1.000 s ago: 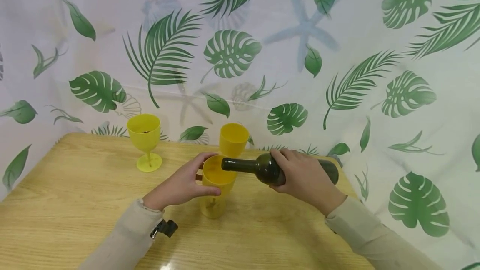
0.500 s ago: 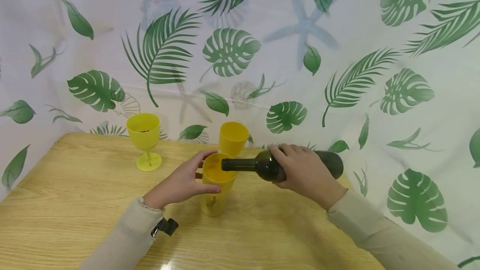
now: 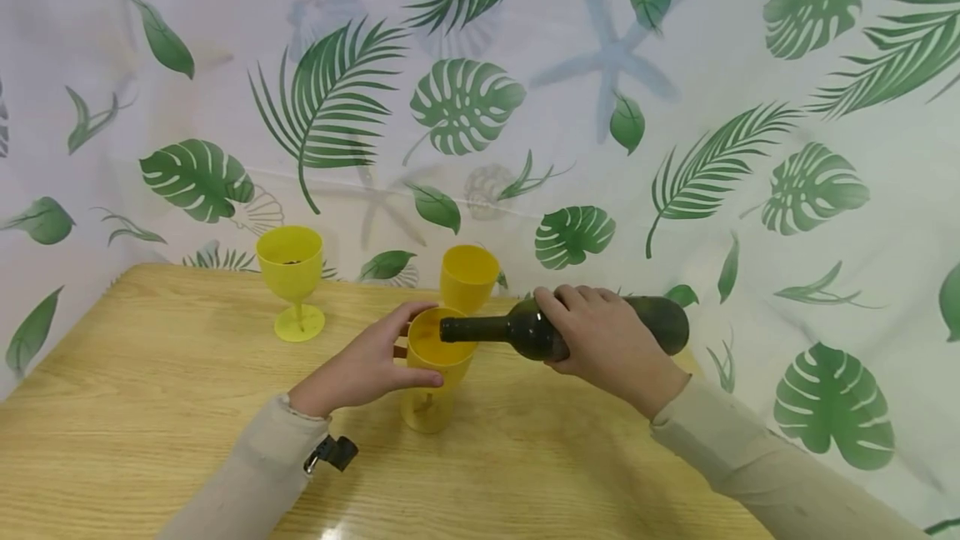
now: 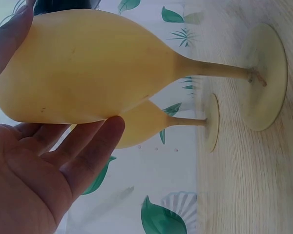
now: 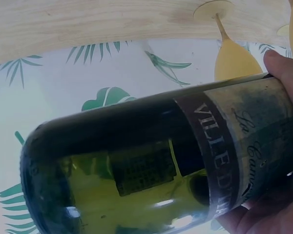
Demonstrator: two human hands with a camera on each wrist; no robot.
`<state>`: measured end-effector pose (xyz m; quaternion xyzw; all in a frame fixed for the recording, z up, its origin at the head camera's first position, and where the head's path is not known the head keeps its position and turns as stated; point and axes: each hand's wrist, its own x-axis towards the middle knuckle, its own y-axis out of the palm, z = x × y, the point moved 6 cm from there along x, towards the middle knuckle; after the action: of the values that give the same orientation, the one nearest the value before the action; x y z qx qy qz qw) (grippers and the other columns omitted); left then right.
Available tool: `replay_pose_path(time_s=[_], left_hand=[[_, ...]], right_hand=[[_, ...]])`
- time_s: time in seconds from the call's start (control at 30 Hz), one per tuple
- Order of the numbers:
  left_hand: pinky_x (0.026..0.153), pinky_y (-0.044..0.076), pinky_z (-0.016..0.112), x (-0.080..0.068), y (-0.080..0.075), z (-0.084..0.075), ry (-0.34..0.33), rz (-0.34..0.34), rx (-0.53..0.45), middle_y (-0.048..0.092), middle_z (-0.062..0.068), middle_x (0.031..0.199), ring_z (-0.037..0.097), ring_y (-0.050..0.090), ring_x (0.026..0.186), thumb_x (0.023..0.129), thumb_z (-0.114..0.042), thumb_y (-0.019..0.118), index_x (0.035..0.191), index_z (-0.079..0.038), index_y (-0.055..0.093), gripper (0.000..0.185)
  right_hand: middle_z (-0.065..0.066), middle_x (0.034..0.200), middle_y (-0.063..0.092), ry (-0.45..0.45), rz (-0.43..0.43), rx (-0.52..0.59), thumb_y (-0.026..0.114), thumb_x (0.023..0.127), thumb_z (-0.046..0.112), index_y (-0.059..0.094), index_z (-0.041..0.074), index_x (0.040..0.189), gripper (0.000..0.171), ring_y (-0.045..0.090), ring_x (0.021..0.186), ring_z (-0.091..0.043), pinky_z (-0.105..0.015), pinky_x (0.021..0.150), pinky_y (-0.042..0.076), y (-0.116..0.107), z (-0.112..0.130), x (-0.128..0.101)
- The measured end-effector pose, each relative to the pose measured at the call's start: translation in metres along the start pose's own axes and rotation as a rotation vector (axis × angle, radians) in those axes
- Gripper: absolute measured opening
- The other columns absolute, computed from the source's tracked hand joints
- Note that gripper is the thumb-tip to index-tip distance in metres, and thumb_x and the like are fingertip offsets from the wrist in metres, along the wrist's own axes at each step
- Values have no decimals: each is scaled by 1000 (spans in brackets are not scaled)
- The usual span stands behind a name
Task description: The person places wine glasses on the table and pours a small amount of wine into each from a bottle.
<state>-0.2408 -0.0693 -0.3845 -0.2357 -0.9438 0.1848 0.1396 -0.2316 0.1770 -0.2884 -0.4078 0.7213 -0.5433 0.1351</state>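
Observation:
My left hand (image 3: 386,354) cups the bowl of a yellow goblet (image 3: 433,365) that stands on the wooden table (image 3: 150,407), with the thumb on the near side and the fingers on the far side. In the left wrist view the fingers (image 4: 83,146) and thumb lie against the goblet's bowl (image 4: 88,73). My right hand (image 3: 600,340) grips a dark green wine bottle (image 3: 525,332) that lies almost level. The bottle's mouth is over the goblet's rim. In the right wrist view the labelled bottle (image 5: 151,161) fills the frame, with the fingers (image 5: 283,63) wrapped round it.
A second yellow goblet (image 3: 467,273) stands just behind the held one, and it also shows as the rear goblet (image 4: 151,129) in the left wrist view. A third goblet (image 3: 290,273) stands at the back left. A leaf-print curtain (image 3: 675,107) hangs behind and right of the table.
The bottle's base has risen a little, so it lies more level, and its mouth stays over the goblet. The left hand has not moved.

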Motion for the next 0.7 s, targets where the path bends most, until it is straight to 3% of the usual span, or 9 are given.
replay_pose_path(time_s=[0.7], left_hand=[[111,46,52,-1,-2,-2,-44,3,5,49,4,151,26,51,134,87,-33,86,159,-15,33,91]], right_hand=[[-8,99,60,-12,14,-25,97,67,46,51,8,127,85,66,88,-28,-46,81,60,-4,-2,-2]])
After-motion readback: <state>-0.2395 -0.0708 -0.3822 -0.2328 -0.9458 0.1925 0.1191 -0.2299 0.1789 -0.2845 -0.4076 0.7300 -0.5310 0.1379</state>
